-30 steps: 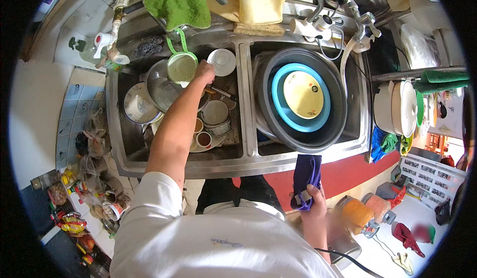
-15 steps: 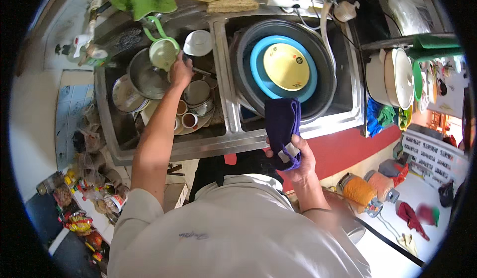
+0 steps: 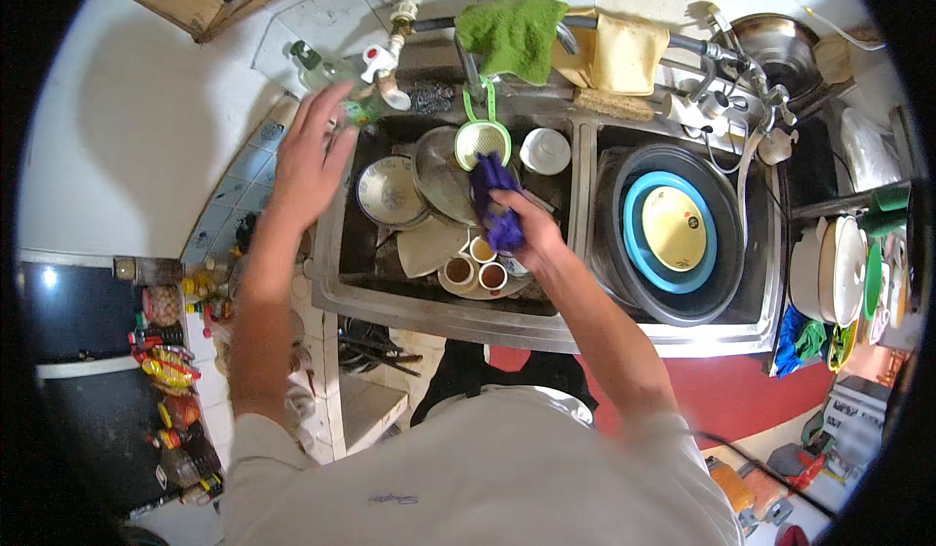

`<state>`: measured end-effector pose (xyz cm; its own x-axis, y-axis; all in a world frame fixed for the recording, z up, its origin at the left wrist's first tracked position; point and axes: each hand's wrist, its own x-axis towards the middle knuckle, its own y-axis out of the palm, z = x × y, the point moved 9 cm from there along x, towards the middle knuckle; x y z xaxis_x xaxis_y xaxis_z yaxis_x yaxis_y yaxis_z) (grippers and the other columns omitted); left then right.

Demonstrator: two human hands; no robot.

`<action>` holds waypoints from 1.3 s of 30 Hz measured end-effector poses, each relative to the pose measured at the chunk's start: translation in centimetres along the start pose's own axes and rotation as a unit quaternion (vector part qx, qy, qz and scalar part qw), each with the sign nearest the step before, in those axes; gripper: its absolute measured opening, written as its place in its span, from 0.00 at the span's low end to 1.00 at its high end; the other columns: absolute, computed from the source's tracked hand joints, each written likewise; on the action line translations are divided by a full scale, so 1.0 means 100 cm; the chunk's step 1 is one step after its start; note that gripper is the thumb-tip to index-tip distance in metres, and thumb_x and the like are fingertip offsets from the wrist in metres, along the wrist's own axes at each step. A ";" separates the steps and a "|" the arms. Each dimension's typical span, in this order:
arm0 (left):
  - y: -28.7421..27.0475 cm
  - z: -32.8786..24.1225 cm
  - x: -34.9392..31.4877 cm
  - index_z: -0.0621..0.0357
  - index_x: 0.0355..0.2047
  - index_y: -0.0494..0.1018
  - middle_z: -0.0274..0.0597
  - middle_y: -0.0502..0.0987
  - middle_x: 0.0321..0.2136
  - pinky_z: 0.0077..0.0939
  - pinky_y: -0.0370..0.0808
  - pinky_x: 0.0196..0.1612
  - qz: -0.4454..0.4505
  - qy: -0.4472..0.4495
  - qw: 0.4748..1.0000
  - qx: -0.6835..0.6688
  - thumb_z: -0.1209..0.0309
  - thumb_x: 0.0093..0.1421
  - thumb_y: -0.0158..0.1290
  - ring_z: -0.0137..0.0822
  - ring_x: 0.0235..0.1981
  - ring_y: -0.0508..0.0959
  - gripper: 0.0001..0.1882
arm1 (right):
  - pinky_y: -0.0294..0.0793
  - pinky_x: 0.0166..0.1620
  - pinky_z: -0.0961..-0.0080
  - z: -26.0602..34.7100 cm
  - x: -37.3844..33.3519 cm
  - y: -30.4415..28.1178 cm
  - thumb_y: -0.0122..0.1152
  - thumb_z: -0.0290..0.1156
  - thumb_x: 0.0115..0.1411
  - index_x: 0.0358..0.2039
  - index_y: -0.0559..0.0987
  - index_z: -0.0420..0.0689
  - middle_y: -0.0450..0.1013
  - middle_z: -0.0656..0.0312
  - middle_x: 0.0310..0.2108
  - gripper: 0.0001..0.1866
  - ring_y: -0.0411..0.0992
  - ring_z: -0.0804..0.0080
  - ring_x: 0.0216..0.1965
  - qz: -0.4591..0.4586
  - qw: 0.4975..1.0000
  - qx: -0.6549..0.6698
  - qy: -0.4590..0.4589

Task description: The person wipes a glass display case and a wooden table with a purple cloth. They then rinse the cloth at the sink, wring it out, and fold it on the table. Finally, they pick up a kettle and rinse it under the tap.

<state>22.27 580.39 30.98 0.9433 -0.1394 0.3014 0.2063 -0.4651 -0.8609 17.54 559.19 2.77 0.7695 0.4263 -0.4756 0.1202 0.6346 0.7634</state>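
My right hand (image 3: 531, 229) grips a purple cloth (image 3: 495, 200) over the left sink basin (image 3: 356, 273), just above small cups (image 3: 483, 271) and stacked dishes. My left hand (image 3: 307, 161) is raised with fingers spread at the basin's left rim, close to a green bottle (image 3: 351, 107) on the tiled ledge; it holds nothing. In the basin lie a patterned bowl (image 3: 388, 190), a metal pan lid (image 3: 439, 171), a green strainer (image 3: 483, 136) and a white cup (image 3: 546, 149).
The right basin holds a dark tub (image 3: 726, 253) with a blue basin and a yellow lid (image 3: 676, 226) inside. A green rag (image 3: 512, 34) and a yellow rag (image 3: 614, 49) hang on the pipe. White lidded pots (image 3: 838, 268) stand right. Bottles and packets crowd the left counter.
My right hand brought the purple cloth from near my body up into the left basin. My left hand left the green strainer and moved left toward the ledge.
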 end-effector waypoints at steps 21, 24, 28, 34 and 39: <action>0.050 0.035 0.098 0.57 0.37 0.78 0.45 0.75 0.44 0.41 0.76 0.47 0.117 0.322 0.939 0.013 0.61 0.63 0.56 0.49 0.42 0.79 0.12 | 0.80 0.36 0.69 -0.023 0.149 0.090 0.61 0.36 0.61 0.50 0.74 0.44 0.75 0.60 0.32 0.18 0.77 0.65 0.31 -0.028 0.990 -0.050 -0.132; 0.048 0.039 0.096 0.58 0.38 0.78 0.46 0.75 0.46 0.40 0.75 0.48 0.106 0.272 0.956 -0.002 0.62 0.62 0.57 0.49 0.45 0.78 0.12 | 0.79 0.34 0.70 -0.024 0.149 0.096 0.63 0.32 0.60 0.49 0.74 0.44 0.73 0.63 0.30 0.17 0.76 0.69 0.30 -0.033 0.989 -0.032 -0.142; 0.040 0.040 0.095 0.53 0.48 0.78 0.45 0.75 0.53 0.38 0.74 0.54 0.065 0.233 0.969 -0.043 0.61 0.63 0.58 0.48 0.52 0.77 0.16 | 0.79 0.30 0.69 -0.017 0.161 0.095 0.66 0.30 0.60 0.50 0.75 0.43 0.75 0.64 0.31 0.18 0.76 0.71 0.29 0.001 0.988 -0.003 -0.152; 0.106 0.184 0.012 0.65 0.48 0.74 0.47 0.79 0.46 0.31 0.76 0.45 -0.040 -0.248 0.913 -0.321 0.59 0.67 0.55 0.35 0.42 0.80 0.20 | 0.80 0.40 0.67 -0.018 0.166 0.105 0.69 0.35 0.60 0.51 0.75 0.46 0.77 0.63 0.38 0.20 0.77 0.70 0.38 0.011 0.986 -0.010 -0.165; 0.261 0.184 -0.014 0.58 0.51 0.74 0.43 0.79 0.41 0.35 0.76 0.43 0.094 -0.420 0.637 -0.640 0.50 0.62 0.57 0.35 0.39 0.79 0.26 | 0.78 0.47 0.64 -0.020 0.157 0.089 0.70 0.24 0.52 0.53 0.72 0.46 0.76 0.61 0.43 0.27 0.76 0.65 0.43 -0.057 0.981 -0.039 -0.179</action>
<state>31.10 584.48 0.52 0.8376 -0.0320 -0.5453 0.1945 -0.9154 0.3524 29.40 572.79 1.21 0.9271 0.1048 -0.3598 0.1794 0.7187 0.6717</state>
